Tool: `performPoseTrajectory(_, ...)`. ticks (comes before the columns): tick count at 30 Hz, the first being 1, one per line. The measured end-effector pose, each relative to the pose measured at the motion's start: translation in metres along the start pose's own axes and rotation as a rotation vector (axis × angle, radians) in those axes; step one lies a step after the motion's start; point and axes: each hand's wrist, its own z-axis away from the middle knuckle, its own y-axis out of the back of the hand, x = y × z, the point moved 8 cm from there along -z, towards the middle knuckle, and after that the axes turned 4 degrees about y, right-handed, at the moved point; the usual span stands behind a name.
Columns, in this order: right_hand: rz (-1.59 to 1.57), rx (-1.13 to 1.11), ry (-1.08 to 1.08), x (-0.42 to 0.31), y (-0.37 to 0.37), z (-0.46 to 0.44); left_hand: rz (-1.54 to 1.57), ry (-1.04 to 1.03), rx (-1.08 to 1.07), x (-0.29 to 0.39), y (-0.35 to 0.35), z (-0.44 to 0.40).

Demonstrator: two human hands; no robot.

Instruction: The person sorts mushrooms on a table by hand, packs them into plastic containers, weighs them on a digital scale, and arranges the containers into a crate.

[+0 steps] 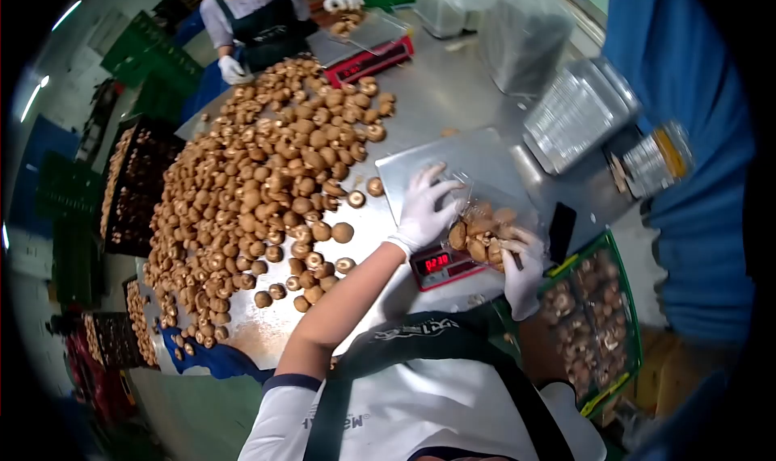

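Note:
A clear plastic tray of brown mushrooms (483, 233) is at the near right of the scale's metal plate (404, 178). My right hand (524, 269), in a white glove, grips the tray's near right side, fingers bent over its edge. At the tray's left is my gloved left hand (427, 209), fingers spread above the plate. Its fingertips come close to the clear plastic; whether they touch it I cannot tell. The scale's red base (446, 269) has a lit display that seems to read 0230.
A big heap of mushrooms (250, 186) covers the table's left. Stacked clear trays (578, 113) stand right, near a black phone (561, 231). Below is a green crate (634, 324) of packed mushrooms. Across the table, a gloved co-worker (263, 25) holds mushrooms above another red scale (372, 61).

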Motion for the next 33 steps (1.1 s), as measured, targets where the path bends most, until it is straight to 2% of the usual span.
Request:
performPoseTrajectory(3, 0.044, 0.069, -0.113, 0.028, -0.008, 0.041, 0.039, 0.059, -0.109, 0.004, -0.013, 0.003)
performPoseTrajectory(5, -0.075, 0.113, -0.161, 0.040, -0.021, 0.033, 0.148, 0.135, -0.160, 0.000, -0.035, 0.010)
performPoseTrajectory(8, 0.097, 0.069, -0.139, 0.035, -0.056, 0.000, 0.608, 0.374, -0.186, -0.029, -0.073, 0.024)
performPoseTrajectory(11, 0.194, 0.011, -0.078, 0.023, -0.082, -0.023, 1.209, 0.832, -0.098, -0.037, -0.081, 0.029)
performPoseTrajectory(12, 0.206, -0.027, -0.094, 0.020, -0.090, -0.026, 1.302, 0.953, -0.087, -0.044, -0.085, 0.031)
performPoseTrajectory(13, 0.216, -0.062, -0.108, 0.017, -0.098, -0.028, 1.279, 0.793, -0.040, -0.043, -0.074, 0.027)
performPoseTrajectory(15, 0.239, -0.094, -0.134, 0.019, -0.105, -0.026, 1.304, 0.751, 0.068, -0.048, -0.057, 0.035)
performPoseTrajectory(16, 0.233, -0.104, -0.149, 0.021, -0.103, -0.024, 1.417, 0.663, 0.044, -0.047, -0.052, 0.043)
performPoseTrajectory(19, 0.245, -0.072, -0.126, 0.034, -0.099, -0.012, 1.012, 0.454, -0.006, -0.031, -0.052, 0.066)
performPoseTrajectory(20, 0.217, -0.081, -0.122, 0.036, -0.099, -0.011, 1.096, 0.543, 0.015, -0.039, -0.065, 0.074)
performPoseTrajectory(21, 0.211, -0.063, -0.102, 0.032, -0.096, -0.014, 0.981, 0.511, 0.048, -0.032, -0.062, 0.068)
performPoseTrajectory(24, 0.182, -0.065, -0.081, 0.026, -0.084, -0.026, 1.326, 0.947, 0.179, -0.047, -0.082, 0.068)
performPoseTrajectory(29, 0.180, -0.143, -0.126, 0.020, -0.070, -0.061, 1.362, 1.309, 0.005, -0.043, -0.073, 0.037)
performPoseTrajectory(31, 0.142, -0.140, -0.102, 0.010, -0.070, -0.083, 1.460, 1.310, -0.039, -0.061, -0.072, 0.022)
performPoseTrajectory(33, 0.066, -0.115, -0.051, 0.005, -0.076, -0.107, 1.396, 1.301, -0.009, -0.074, -0.058, 0.001)
